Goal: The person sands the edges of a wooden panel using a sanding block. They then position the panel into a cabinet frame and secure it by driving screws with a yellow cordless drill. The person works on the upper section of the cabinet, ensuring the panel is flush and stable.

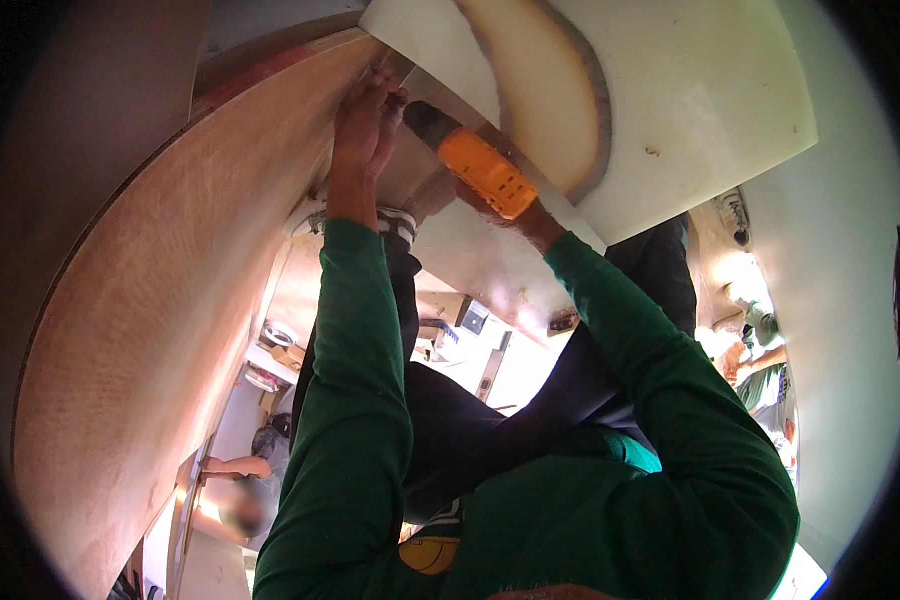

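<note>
One drill point(485, 172), two dark-green sleeves point(355, 350)

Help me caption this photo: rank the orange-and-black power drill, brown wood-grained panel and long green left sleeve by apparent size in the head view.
1. Brown wood-grained panel
2. Long green left sleeve
3. Orange-and-black power drill

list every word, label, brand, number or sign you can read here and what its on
No text can be read anywhere in this view.
Orange and black power tool: dark marks on its casing, too small to tell whether slots or lettering.
Green shirt: a yellow print, partly hidden; no word readable.
Pale panel: a brown curved mark, no lettering visible.
Background things: too small or blurred to read.
</note>
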`<action>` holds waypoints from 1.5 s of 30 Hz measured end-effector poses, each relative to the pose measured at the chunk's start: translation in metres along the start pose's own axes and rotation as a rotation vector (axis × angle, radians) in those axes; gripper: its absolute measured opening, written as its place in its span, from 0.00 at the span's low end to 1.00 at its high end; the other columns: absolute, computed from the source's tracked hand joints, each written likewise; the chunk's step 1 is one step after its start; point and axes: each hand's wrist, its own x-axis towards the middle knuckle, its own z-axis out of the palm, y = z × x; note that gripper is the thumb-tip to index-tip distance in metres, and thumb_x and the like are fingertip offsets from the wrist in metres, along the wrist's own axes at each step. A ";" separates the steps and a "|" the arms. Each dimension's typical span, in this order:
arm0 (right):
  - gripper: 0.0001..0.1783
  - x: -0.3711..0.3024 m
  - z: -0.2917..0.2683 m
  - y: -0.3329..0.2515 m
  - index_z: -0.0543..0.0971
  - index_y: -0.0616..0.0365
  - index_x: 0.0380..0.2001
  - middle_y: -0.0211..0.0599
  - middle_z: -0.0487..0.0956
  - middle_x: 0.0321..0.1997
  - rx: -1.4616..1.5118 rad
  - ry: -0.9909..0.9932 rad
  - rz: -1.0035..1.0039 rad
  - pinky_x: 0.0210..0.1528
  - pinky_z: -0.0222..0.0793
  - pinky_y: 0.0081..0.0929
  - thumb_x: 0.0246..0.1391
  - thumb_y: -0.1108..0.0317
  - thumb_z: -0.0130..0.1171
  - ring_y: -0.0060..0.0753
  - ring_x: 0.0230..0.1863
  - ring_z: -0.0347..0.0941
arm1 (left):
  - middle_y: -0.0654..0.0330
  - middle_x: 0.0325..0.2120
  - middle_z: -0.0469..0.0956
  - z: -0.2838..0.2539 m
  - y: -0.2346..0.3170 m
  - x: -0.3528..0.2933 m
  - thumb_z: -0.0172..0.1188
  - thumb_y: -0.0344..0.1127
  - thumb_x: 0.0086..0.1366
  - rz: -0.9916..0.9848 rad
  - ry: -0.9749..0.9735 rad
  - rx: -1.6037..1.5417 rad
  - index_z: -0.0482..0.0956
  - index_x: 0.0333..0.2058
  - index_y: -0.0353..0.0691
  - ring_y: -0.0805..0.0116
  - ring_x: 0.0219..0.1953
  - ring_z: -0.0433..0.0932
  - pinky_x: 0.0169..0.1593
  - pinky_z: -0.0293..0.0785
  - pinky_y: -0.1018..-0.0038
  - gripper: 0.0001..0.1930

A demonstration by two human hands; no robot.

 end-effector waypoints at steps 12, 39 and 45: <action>0.30 -0.039 -0.012 -0.070 0.73 0.54 0.58 0.38 0.75 0.57 -0.096 0.060 -0.037 0.52 0.77 0.34 0.53 0.68 0.74 0.42 0.52 0.79 | 0.63 0.43 0.80 0.003 0.003 -0.005 0.59 0.36 0.73 -0.052 0.045 0.049 0.77 0.52 0.40 0.59 0.53 0.78 0.62 0.68 0.61 0.12; 0.25 -0.038 -0.005 -0.068 0.76 0.48 0.60 0.33 0.81 0.59 -0.307 0.123 -0.168 0.57 0.73 0.39 0.61 0.63 0.69 0.39 0.58 0.78 | 0.66 0.39 0.84 0.000 0.005 -0.003 0.64 0.36 0.71 -0.034 -0.028 0.007 0.80 0.49 0.44 0.53 0.57 0.80 0.63 0.69 0.60 0.11; 0.33 -0.034 -0.001 -0.044 0.70 0.50 0.64 0.37 0.78 0.61 -0.504 0.113 -0.335 0.53 0.76 0.36 0.56 0.72 0.70 0.43 0.54 0.80 | 0.63 0.37 0.83 0.006 0.010 -0.004 0.62 0.33 0.71 -0.060 -0.026 -0.065 0.80 0.49 0.42 0.52 0.54 0.82 0.58 0.76 0.60 0.10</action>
